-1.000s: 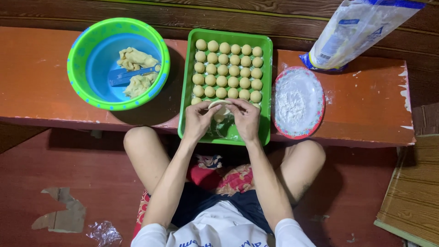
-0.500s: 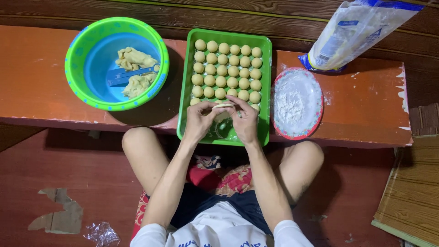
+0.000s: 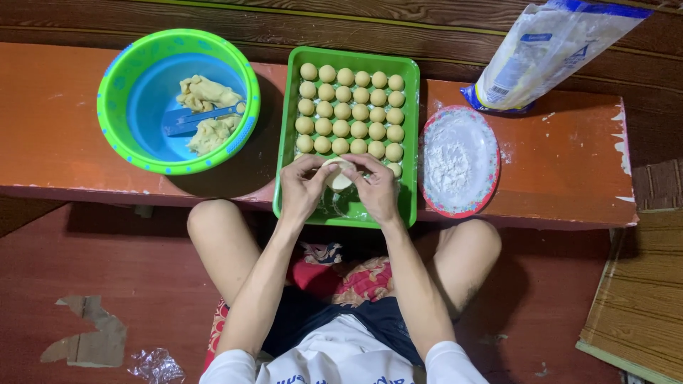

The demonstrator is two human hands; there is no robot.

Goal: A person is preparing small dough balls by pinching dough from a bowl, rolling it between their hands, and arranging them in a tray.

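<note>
Both hands [image 3: 340, 186] around dough piece [image 3: 338, 173]

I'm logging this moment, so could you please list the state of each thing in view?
Left hand: pinching the dough piece.
Right hand: pinching it too.
Dough piece: held above the tray.
Green tray: mostly filled with dough balls.
Bowl: holds dough scraps.
Plate: covered in flour.
Flour bag: open, leaning.

hands [image 3: 340, 188] closer together, dough piece [image 3: 337, 174] pinched

Orange bench [image 3: 71, 142]: bowl [image 3: 178, 50], tray [image 3: 409, 107], plate [image 3: 491, 171], bag [image 3: 548, 50]
</note>
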